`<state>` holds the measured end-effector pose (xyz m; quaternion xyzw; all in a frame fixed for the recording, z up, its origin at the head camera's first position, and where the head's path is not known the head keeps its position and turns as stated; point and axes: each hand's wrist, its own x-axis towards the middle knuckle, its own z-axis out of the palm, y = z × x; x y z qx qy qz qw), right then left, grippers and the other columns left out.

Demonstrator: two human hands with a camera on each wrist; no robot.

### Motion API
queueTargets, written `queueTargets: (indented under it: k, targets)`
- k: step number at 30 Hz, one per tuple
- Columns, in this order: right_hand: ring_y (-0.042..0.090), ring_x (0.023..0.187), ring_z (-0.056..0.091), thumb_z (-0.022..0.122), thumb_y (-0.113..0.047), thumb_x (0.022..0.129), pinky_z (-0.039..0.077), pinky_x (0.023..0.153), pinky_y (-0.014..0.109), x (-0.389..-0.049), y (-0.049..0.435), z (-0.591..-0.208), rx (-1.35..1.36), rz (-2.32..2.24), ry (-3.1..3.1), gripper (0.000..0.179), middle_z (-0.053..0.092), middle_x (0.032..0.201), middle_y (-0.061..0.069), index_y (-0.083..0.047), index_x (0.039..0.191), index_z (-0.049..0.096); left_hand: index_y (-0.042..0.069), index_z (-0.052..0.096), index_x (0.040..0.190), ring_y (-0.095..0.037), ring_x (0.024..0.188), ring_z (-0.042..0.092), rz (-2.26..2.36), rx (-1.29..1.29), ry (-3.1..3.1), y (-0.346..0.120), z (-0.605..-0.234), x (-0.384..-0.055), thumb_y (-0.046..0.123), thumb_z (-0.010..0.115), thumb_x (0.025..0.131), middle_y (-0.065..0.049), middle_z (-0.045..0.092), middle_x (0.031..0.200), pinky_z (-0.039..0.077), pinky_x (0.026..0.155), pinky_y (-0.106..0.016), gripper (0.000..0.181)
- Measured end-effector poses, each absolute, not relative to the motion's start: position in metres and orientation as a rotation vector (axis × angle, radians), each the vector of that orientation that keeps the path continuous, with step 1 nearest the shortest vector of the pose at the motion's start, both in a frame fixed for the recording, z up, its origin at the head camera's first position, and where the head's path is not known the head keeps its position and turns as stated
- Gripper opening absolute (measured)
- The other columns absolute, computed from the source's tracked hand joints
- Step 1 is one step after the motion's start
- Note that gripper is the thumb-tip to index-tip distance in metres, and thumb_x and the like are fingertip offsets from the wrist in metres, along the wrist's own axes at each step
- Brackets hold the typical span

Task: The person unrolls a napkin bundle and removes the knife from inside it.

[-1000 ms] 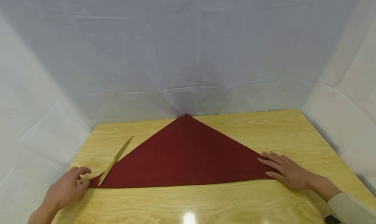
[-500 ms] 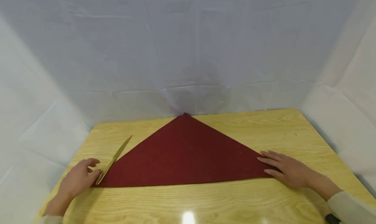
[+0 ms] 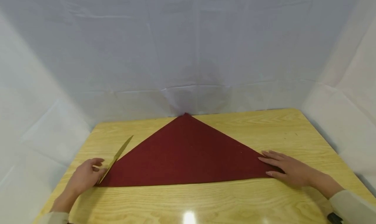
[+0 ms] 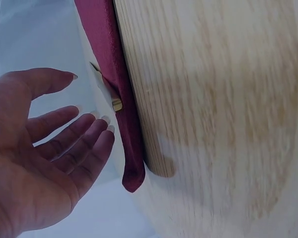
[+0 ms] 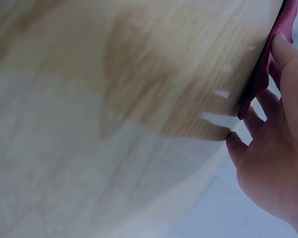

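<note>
A dark red cloth napkin (image 3: 182,155), folded into a triangle, lies with its long edge toward me. Across its left corner lies a gold table knife (image 3: 120,151), the blade pointing away past the cloth's edge. My left hand (image 3: 86,176) hovers at the near end of the knife; in the left wrist view its fingers are loosely bent and apart from the knife (image 4: 108,91). My right hand (image 3: 293,170) rests with spread fingers on the napkin's right corner, which it partly covers. The right wrist view has the napkin (image 5: 260,74) under those fingers.
The light wooden table (image 3: 188,201) has rounded far corners. A pale sheet (image 3: 188,54) hangs behind it, and more white sheeting (image 3: 352,97) stands at both sides. The napkin's tip reaches the table's far edge.
My left hand has moved right from the napkin's left tip to the near end of the knife. My right hand, the napkin and the knife stay nearly where they were.
</note>
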<state>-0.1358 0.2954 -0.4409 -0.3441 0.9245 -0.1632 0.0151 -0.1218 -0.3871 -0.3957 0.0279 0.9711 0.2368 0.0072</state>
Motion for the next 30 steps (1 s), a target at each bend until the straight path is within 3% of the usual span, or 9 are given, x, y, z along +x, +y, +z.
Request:
queueTargets:
  k: [3,6,10,13,21,25,30]
  targets:
    - [0.040,0.131,0.035,0.053,-0.033,0.099,0.037,0.096,0.056,-0.135,0.295,-0.443,-1.095,-0.543,2.882,0.047,0.040,0.147,0.012,-0.017,0.143,0.048,-0.014,0.049,0.128,-0.041,0.097,0.062,0.773,0.074,3.009,-0.385,-0.397,-0.124,0.024,0.062,0.093,-0.029,0.059,0.113,0.053,0.071,-0.045,0.053]
    - [0.041,0.130,0.037,0.056,-0.030,0.098,0.034,0.098,0.048,-0.133,0.294,-0.445,-1.120,-0.566,2.902,0.047,0.041,0.146,0.013,-0.017,0.142,0.049,-0.015,0.048,0.129,-0.042,0.099,0.061,0.795,0.068,2.999,-0.385,-0.398,-0.125,0.026,0.063,0.093,-0.030,0.058,0.113,0.053,0.072,-0.046,0.056]
    - [0.042,0.128,0.039,0.058,-0.025,0.097,0.019,0.106,0.023,-0.133,0.294,-0.448,-1.173,-0.588,2.921,0.047,0.043,0.144,0.015,-0.014,0.141,0.050,-0.016,0.049,0.127,-0.042,0.099,0.061,0.827,0.064,3.009,-0.385,-0.401,-0.126,0.026,0.067,0.091,-0.031,0.060,0.112,0.053,0.074,-0.047,0.059]
    - [0.044,0.127,0.040,0.060,-0.023,0.096,0.006,0.103,0.009,-0.134,0.294,-0.450,-1.204,-0.608,2.921,0.047,0.043,0.143,0.017,-0.012,0.141,0.050,-0.017,0.049,0.126,-0.042,0.099,0.061,0.866,0.060,2.997,-0.385,-0.404,-0.127,0.026,0.070,0.089,-0.030,0.061,0.110,0.053,0.076,-0.045,0.061]
    - [0.045,0.128,0.037,0.059,-0.022,0.096,0.003,0.104,0.007,-0.135,0.294,-0.451,-1.184,-0.672,2.891,0.048,0.041,0.144,0.019,-0.012,0.142,0.049,-0.018,0.049,0.126,-0.040,0.099,0.061,0.884,0.031,2.941,-0.388,-0.411,-0.131,0.022,0.071,0.088,-0.029,0.061,0.112,0.054,0.073,-0.037,0.059]
    - [0.044,0.129,0.035,0.058,-0.022,0.097,0.006,0.106,0.012,-0.134,0.294,-0.452,-1.157,-0.700,2.875,0.048,0.040,0.145,0.019,-0.012,0.142,0.048,-0.018,0.051,0.125,-0.039,0.100,0.061,0.870,0.033,2.912,-0.390,-0.412,-0.134,0.020,0.071,0.088,-0.028,0.062,0.112,0.054,0.074,-0.036,0.057]
    - [0.040,0.132,0.034,0.058,-0.022,0.097,-0.001,0.103,0.007,-0.135,0.296,-0.454,-1.156,-0.703,2.883,0.048,0.039,0.146,0.018,-0.013,0.143,0.047,-0.017,0.051,0.127,-0.040,0.102,0.060,0.879,0.032,2.848,-0.394,-0.411,-0.139,0.022,0.070,0.089,-0.029,0.062,0.112,0.054,0.075,-0.039,0.057]
